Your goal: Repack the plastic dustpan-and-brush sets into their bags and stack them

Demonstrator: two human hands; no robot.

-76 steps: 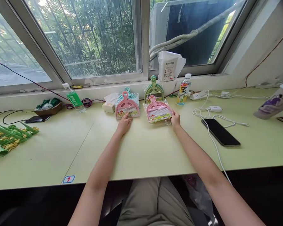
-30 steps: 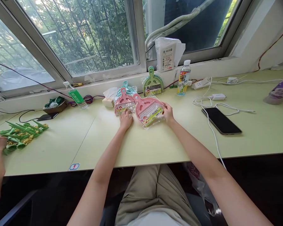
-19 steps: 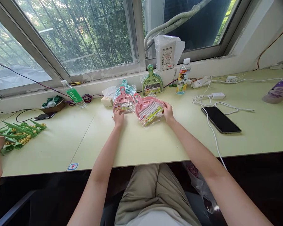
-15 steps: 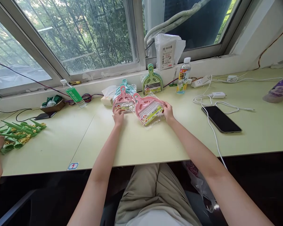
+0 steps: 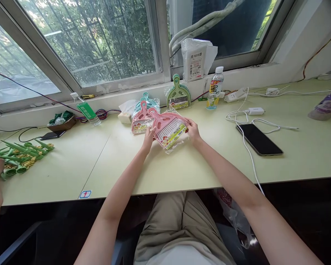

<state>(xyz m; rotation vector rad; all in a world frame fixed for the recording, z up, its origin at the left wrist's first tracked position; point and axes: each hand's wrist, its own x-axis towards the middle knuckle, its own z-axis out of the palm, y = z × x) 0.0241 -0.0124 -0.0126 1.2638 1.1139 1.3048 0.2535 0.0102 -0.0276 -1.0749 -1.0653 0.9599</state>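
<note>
Over the smooth, pale green table (image 5: 121,173), thumb and fingers of the left hand (image 5: 149,138) and right hand (image 5: 192,130) pinch opposite edges of a tilted pink dustpan set (image 5: 168,129), fan-shaped, white-bristled, in crinkled clear plastic. Just behind, to its left, lies another wrapped pink set (image 5: 141,117), overlapping a turquoise one (image 5: 146,98). Farther back, a rounded green set (image 5: 178,93) leans upright near a clear plastic bottle (image 5: 214,90).

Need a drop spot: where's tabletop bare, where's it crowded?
Bare table: green pile to left arm; left arm to right arm, near the front edge; right of the black phone. Crowded: the back, with blue dustpan set, green dustpan set, power strip; and around the pink dustpan set gripped by left hand and right hand.
</note>
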